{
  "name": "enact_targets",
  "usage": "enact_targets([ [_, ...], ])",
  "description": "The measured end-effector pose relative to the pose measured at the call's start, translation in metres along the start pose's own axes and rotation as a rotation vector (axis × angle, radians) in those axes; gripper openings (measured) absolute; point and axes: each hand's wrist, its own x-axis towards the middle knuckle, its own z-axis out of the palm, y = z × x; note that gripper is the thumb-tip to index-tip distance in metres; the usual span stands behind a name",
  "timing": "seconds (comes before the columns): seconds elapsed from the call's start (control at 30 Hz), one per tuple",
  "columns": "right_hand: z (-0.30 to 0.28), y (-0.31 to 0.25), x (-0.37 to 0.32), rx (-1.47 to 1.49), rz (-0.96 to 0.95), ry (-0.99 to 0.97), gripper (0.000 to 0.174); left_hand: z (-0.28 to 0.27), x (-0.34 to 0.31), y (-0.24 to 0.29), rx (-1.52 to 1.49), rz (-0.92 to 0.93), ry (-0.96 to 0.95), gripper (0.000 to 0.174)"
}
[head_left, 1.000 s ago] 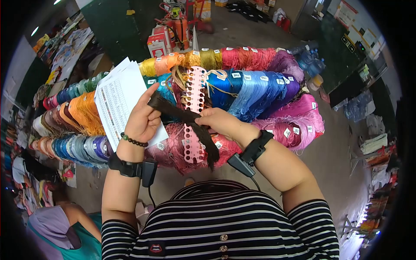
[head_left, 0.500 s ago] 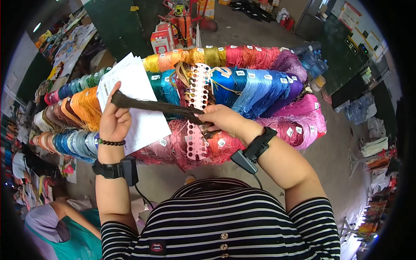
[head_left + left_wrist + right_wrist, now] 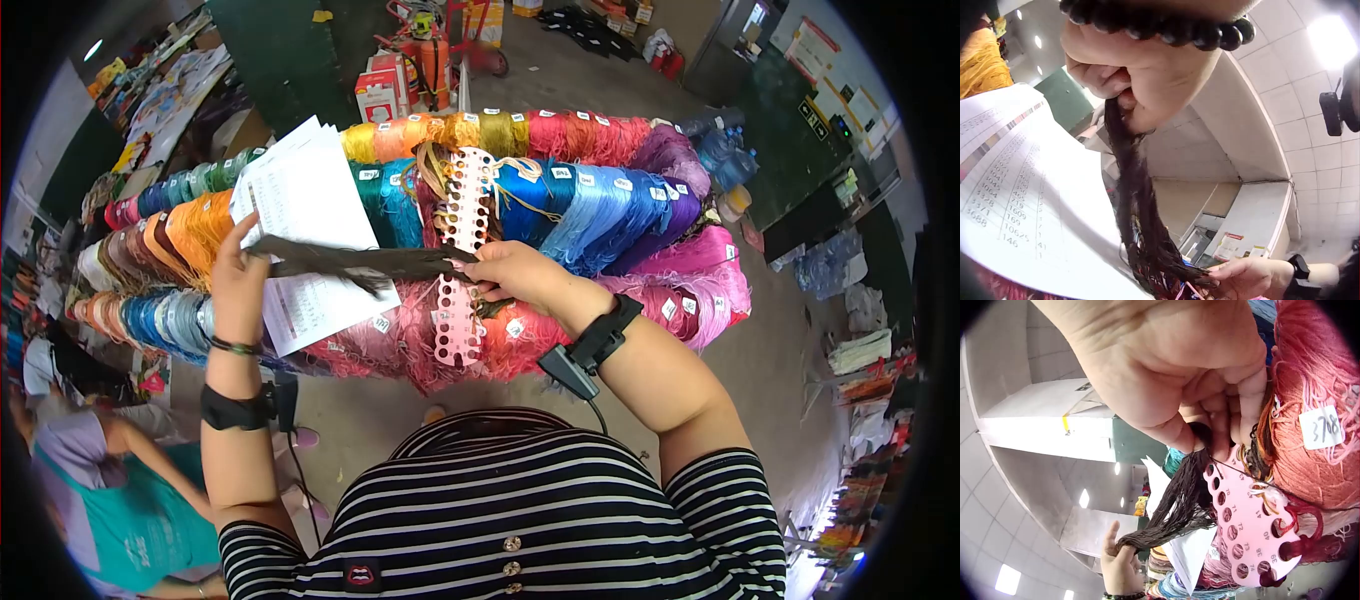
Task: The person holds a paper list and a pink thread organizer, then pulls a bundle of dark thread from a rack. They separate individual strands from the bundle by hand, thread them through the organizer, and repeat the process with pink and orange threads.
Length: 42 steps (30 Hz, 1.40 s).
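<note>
A dark brown hank of thread (image 3: 365,262) stretches between the two hands, over the printed sheets (image 3: 300,200). Its left end is gripped by the left hand (image 3: 238,280); in the left wrist view the fingers of that hand (image 3: 1141,69) curl round the strands (image 3: 1138,206). The right hand (image 3: 530,280) pinches the other end beside a pink card with numbered holes (image 3: 465,215). In the right wrist view, the right hand's thumb and fingers (image 3: 1191,381) close on the dark thread (image 3: 1179,500) at the pink card's edge (image 3: 1241,531).
Rows of labelled thread hanks in many colours surround the card, with blue ones (image 3: 600,215) to the right and pink ones (image 3: 700,270) nearer. A person in a teal apron (image 3: 140,520) is at the lower left. Red boxes (image 3: 380,95) and water bottles (image 3: 725,155) are behind.
The left hand has moved left with its end of the dark hank, drawing it out lengthwise. The right hand has stayed near the pink card, still pinching the other end.
</note>
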Motion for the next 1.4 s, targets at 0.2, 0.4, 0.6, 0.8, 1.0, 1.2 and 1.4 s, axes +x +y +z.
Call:
enact_targets([
  [0.2,0.001,-0.002,-0.004,-0.002,-0.024,-0.008,0.018,-0.145,0.006,-0.068,-1.505,-0.294,-0.148,0.035],
  [0.4,0.001,-0.006,-0.004,-0.147,-0.130,0.025,0.024,-0.188,-0.049,-0.101,-0.393,-0.559,0.844,0.044],
  [0.6,0.008,-0.024,-0.010,-0.125,-0.330,0.098,0.024,0.012,-0.045,0.017,-0.237,-0.112,-0.038,0.043],
  [0.8,0.004,-0.040,0.001,0.254,-0.090,-0.191,0.019,0.138,-0.031,0.035,-0.165,-0.069,-0.602,0.063],
  [1.0,0.016,-0.039,0.007,-0.505,-0.361,-0.015,0.016,0.120,-0.014,0.052,-0.151,-0.333,-0.718,0.063],
  [1.2,0.027,-0.026,0.007,-0.874,-0.712,0.394,0.008,0.129,-0.028,0.057,-0.015,-0.055,-0.675,0.076],
  [1.4,0.006,-0.012,0.009,-0.427,-0.614,0.220,0.016,0.145,-0.034,0.051,0.080,0.010,-0.638,0.100],
])
